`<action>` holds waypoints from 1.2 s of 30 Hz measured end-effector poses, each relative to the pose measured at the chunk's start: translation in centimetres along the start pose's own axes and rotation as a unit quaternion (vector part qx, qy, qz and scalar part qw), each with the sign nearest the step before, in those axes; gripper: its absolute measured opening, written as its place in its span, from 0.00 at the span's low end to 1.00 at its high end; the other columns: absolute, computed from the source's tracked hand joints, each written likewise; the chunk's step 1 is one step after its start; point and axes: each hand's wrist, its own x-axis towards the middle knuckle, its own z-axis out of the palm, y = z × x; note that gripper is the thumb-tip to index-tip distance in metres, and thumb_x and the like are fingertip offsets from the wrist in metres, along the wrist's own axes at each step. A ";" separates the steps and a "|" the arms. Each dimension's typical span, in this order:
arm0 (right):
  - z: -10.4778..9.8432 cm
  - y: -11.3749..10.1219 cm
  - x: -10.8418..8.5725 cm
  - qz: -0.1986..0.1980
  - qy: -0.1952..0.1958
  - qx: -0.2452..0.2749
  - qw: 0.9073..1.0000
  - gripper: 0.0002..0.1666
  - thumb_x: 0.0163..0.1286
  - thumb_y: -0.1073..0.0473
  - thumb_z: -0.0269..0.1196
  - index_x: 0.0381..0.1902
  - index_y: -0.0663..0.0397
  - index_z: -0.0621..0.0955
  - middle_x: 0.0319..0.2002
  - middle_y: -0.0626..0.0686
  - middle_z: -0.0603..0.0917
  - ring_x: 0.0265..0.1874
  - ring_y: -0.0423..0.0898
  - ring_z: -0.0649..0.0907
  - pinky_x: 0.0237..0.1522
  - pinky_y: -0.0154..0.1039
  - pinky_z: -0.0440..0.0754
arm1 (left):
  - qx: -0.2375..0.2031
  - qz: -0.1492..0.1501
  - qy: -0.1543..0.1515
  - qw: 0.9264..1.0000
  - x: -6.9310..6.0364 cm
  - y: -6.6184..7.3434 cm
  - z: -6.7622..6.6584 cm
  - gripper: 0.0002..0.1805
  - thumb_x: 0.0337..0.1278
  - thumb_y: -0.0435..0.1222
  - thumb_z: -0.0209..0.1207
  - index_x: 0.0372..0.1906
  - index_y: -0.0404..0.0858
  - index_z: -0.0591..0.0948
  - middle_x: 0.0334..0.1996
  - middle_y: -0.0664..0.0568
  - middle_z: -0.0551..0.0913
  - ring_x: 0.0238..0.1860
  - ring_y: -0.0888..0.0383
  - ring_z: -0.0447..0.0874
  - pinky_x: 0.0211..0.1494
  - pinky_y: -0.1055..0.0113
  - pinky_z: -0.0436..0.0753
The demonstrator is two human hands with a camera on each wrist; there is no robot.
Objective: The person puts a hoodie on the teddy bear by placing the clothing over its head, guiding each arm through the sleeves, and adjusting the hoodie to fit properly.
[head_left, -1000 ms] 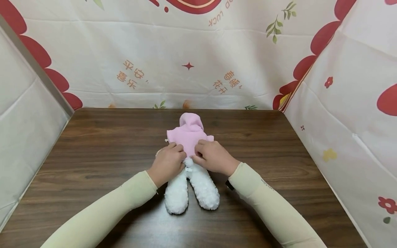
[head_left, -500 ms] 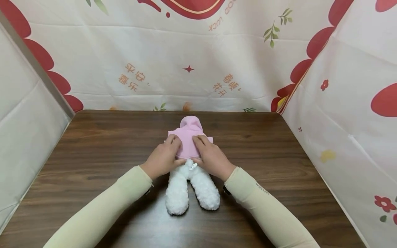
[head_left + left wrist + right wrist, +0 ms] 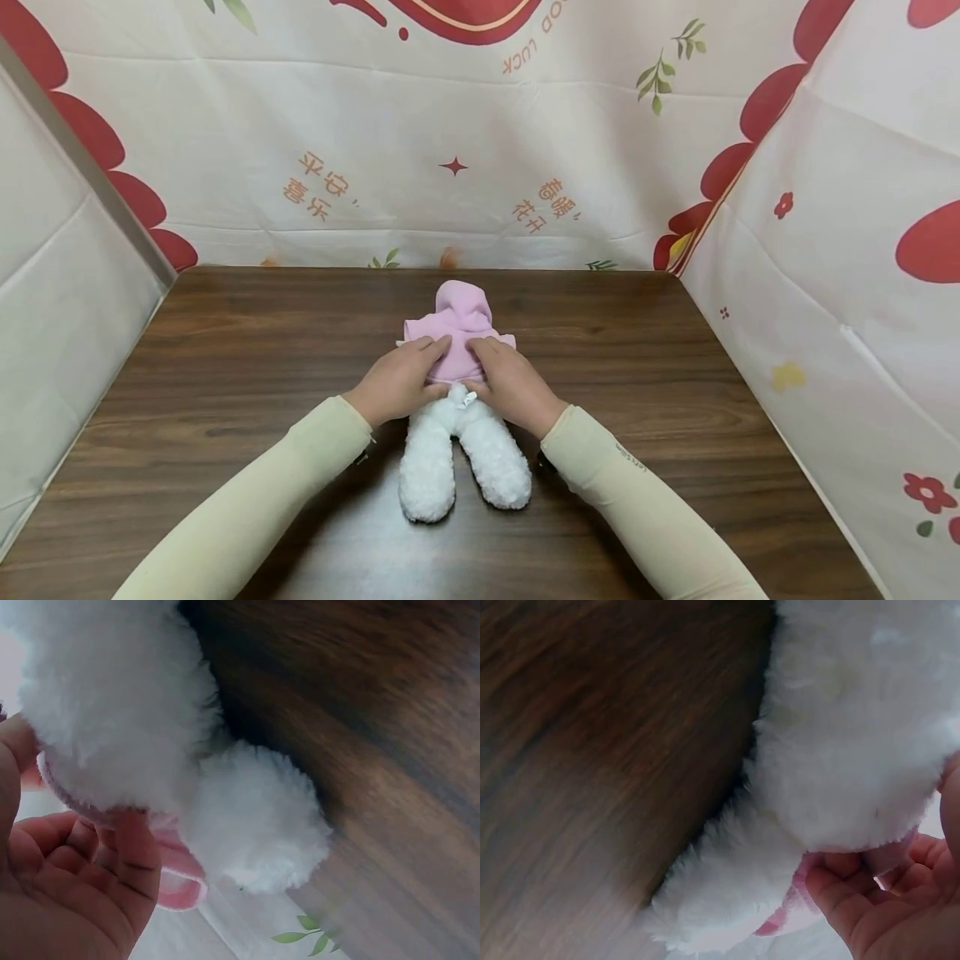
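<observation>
White plush toy [image 3: 456, 417] lying mid-frame on the wood-grain bench [image 3: 247, 358], legs [image 3: 427, 483] toward the frame's bottom. Pink hooded garment [image 3: 459, 337] over its upper part. Left hand [image 3: 401, 377] and right hand [image 3: 517, 381] each pinch the garment low down (small white tag [image 3: 468, 399] just below).

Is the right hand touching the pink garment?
Touching. In the head view, the fingers of the right hand lie directly on the pink garment, with no gap showing.
</observation>
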 end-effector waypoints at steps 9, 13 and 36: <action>0.1 -0.1 0.1 -0.006 0.017 -0.019 1.000 0.11 0.63 0.60 0.71 0.38 0.57 0.79 0.30 0.48 0.72 0.28 0.44 0.72 0.32 0.38 0.73 | 0.049 0.030 0.040 0.997 -0.1 0.4 0.3 0.17 0.56 0.39 0.69 0.47 0.34 0.83 0.33 0.50 0.75 0.36 0.50 0.76 0.40 0.57 0.78; 0.3 -0.3 0.0 0.009 0.038 -0.063 0.997 0.13 0.62 0.55 0.71 0.29 0.49 0.77 0.31 0.48 0.69 0.31 0.47 0.70 0.35 0.44 0.69 | 0.060 0.041 0.076 0.994 -0.1 0.4 0.7 0.12 0.54 0.38 0.71 0.36 0.36 0.82 0.38 0.48 0.73 0.38 0.49 0.72 0.39 0.58 0.77; 1.2 -0.3 -0.2 -0.018 0.079 -0.074 0.994 0.18 0.62 0.62 0.71 0.23 0.51 0.70 0.19 0.49 0.73 0.29 0.50 0.74 0.37 0.42 0.74 | 0.046 0.007 0.105 0.993 -0.9 0.6 1.6 0.14 0.60 0.39 0.67 0.33 0.39 0.72 0.26 0.52 0.74 0.37 0.49 0.75 0.40 0.57 0.77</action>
